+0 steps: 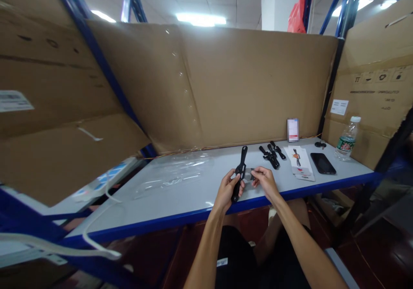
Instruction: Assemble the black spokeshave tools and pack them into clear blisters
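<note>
My left hand is closed around a black spokeshave, which stands nearly upright over the table's front edge with one handle pointing up and the other down. To the right, my right hand pinches a small flat grey metal blade between thumb and fingers, close beside the middle of the spokeshave. Whether the blade touches the spokeshave I cannot tell. Several more black spokeshaves lie in a loose group farther back, to the right of my hands.
On the right of the grey table are printed cards, a dark phone, keys and a water bottle. A lit phone leans at the back. Clear plastic bags lie left. Cardboard walls the back.
</note>
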`<action>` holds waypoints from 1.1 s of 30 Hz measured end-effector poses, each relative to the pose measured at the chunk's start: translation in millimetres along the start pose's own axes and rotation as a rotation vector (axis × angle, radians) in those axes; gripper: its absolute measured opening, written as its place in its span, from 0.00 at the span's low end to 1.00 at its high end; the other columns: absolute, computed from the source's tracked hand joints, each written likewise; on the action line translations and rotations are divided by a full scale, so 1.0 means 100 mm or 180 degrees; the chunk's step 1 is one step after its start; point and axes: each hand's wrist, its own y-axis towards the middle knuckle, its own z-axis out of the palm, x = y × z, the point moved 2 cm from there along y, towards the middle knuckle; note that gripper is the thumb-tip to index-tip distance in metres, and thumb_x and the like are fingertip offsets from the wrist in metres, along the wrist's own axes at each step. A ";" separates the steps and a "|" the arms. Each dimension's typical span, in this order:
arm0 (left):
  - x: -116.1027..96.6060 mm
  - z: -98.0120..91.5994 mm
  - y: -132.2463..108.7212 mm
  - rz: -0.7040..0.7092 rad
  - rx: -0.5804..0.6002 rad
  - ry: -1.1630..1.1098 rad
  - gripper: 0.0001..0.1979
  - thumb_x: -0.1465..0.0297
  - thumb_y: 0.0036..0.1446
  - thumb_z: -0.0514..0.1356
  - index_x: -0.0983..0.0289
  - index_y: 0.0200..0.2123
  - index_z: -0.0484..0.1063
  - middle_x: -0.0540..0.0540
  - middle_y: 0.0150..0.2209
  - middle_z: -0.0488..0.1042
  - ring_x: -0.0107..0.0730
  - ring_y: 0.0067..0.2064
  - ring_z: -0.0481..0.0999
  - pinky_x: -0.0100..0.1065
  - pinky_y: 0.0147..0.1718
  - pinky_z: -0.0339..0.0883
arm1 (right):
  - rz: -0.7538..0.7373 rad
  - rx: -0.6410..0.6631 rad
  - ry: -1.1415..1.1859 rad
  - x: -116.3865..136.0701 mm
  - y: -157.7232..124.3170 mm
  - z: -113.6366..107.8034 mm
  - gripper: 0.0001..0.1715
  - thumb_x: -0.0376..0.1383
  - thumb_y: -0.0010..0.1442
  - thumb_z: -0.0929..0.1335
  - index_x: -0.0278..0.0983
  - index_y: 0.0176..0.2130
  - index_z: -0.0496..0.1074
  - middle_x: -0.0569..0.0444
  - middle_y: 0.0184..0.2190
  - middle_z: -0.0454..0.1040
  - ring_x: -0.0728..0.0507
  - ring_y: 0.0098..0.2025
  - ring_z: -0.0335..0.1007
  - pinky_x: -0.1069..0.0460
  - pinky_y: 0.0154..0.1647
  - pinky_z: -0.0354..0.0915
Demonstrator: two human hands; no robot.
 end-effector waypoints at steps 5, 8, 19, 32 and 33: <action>0.00 0.01 0.00 0.0003 0.0054 0.0045 0.25 0.52 0.50 0.68 0.62 0.41 0.64 0.45 0.19 0.72 0.24 0.14 0.65 0.25 0.14 0.57 | -0.0198 -0.0176 -0.0079 0.03 0.00 -0.02 0.15 0.43 0.41 0.75 0.35 0.23 0.73 0.60 0.19 0.67 0.51 0.20 0.60 0.55 0.19 0.57; 0.01 0.00 0.00 -0.0001 0.0094 0.0031 0.24 0.52 0.51 0.67 0.61 0.40 0.64 0.44 0.19 0.71 0.22 0.14 0.62 0.23 0.12 0.51 | -0.0186 -0.0158 -0.0116 0.04 -0.01 -0.03 0.14 0.43 0.42 0.75 0.35 0.23 0.74 0.61 0.17 0.65 0.53 0.19 0.54 0.55 0.19 0.52; 0.02 0.00 0.01 -0.0061 0.0023 -0.0027 0.24 0.51 0.49 0.67 0.61 0.38 0.63 0.44 0.18 0.69 0.20 0.13 0.57 0.23 0.11 0.46 | 0.0042 -0.0090 0.0067 0.03 -0.01 -0.04 0.18 0.46 0.40 0.76 0.36 0.24 0.71 0.61 0.16 0.65 0.53 0.17 0.53 0.57 0.16 0.50; 0.01 0.04 0.00 -0.0002 0.0319 0.0288 0.23 0.50 0.54 0.64 0.64 0.35 0.68 0.46 0.19 0.69 0.19 0.13 0.56 0.24 0.12 0.46 | 0.0067 0.0337 -0.0085 0.06 -0.04 -0.01 0.20 0.48 0.44 0.76 0.36 0.24 0.70 0.58 0.18 0.70 0.52 0.17 0.59 0.57 0.17 0.56; 0.00 0.05 0.00 0.0013 0.0373 0.0347 0.23 0.50 0.54 0.64 0.65 0.35 0.68 0.47 0.19 0.69 0.18 0.13 0.56 0.24 0.12 0.46 | 0.0069 0.0403 -0.0113 0.07 -0.05 -0.01 0.20 0.48 0.44 0.75 0.36 0.24 0.71 0.57 0.19 0.71 0.52 0.17 0.61 0.56 0.17 0.57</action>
